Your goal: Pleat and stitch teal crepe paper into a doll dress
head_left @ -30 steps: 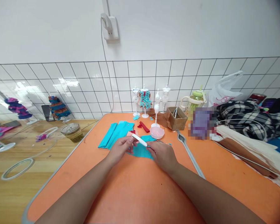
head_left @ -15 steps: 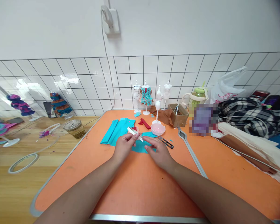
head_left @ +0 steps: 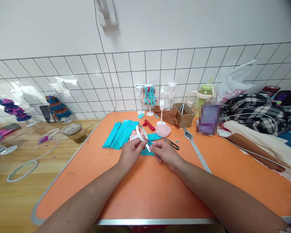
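Observation:
Between my hands is a narrow roll of white tape, tilted up so its ring shape shows. My left hand grips its lower edge between thumb and fingers. The thumb and forefinger of my right hand pinch the tape's lower end, a short white strip. Beneath and behind lie turquoise crepe paper sheets and a smaller turquoise piece. Thread snips with black handles rest just beyond my right hand. A pink bowl and a red paper strip sit behind the tape.
Small white mannequins stand near the tiled wall, one dressed in turquoise ruffles. To their right are a cardboard box, a green-lidded bottle and plaid cloth. Leftward are a glass jar and another tape roll.
The tape roll has turned from nearly edge-on to show its ring. My right hand has closed on the tape's end. The view has shifted slightly.

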Demonstrator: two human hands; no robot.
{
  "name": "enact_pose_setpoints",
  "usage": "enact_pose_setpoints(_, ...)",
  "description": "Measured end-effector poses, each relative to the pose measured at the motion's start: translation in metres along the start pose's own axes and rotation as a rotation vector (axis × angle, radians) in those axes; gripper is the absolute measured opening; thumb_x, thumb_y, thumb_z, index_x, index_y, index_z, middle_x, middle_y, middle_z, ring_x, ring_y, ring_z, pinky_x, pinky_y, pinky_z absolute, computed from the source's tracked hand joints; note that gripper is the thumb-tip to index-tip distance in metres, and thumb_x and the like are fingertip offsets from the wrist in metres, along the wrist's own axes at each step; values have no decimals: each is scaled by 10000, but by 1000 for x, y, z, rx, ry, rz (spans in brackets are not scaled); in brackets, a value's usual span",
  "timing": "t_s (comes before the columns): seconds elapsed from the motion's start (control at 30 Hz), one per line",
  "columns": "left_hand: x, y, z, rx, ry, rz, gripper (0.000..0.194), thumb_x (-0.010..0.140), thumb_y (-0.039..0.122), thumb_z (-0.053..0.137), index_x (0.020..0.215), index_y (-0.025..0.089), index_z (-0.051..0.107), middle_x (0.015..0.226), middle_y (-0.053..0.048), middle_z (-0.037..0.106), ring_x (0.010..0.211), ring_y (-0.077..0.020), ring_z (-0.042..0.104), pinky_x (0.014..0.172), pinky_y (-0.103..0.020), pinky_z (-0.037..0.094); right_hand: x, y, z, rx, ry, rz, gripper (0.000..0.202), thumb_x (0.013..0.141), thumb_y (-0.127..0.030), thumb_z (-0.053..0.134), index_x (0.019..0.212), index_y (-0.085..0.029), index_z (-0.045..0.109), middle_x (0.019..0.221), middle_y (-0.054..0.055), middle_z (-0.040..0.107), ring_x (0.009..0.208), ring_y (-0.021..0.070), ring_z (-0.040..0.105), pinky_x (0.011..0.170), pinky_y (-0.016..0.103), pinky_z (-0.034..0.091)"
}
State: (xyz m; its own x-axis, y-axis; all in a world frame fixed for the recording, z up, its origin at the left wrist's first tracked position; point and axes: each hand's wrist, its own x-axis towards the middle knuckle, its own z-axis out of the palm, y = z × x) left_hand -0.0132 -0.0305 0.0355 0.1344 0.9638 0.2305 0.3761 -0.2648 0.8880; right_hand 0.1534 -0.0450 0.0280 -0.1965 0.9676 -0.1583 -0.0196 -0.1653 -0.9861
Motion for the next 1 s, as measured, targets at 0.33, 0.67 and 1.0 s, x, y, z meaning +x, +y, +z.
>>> enact_pose_setpoints(0.33,7,6,-10,-567,-11,-276,387,720,404,723,1009,165,630,889,-58,727,710,-161,686,591,-221,525,-3,-7,-3,35,28,-11,279,686,-388,658,888,-198,647,820,10,607,645,103,499,449,180,345)
enact_pose_setpoints(0.67,19,8,-35,-784,-29,-198,432,670,132,749,1058,177,564,1020,-58,699,910,-182,684,731,-239,567,23,-9,-96,-1321,241,6,252,775,-418,602,829,-189,692,906,123,666,859,254,590,627,293,364)
enact_pose_setpoints(1.0,12,10,-26,-678,-115,-152,505,673,235,762,1123,174,540,1054,-103,697,942,-247,678,791,-333,537,14,-12,-103,-1375,161,-101,480,771,-71,503,1223,-220,565,957,120,636,860,241,598,638,271,345)
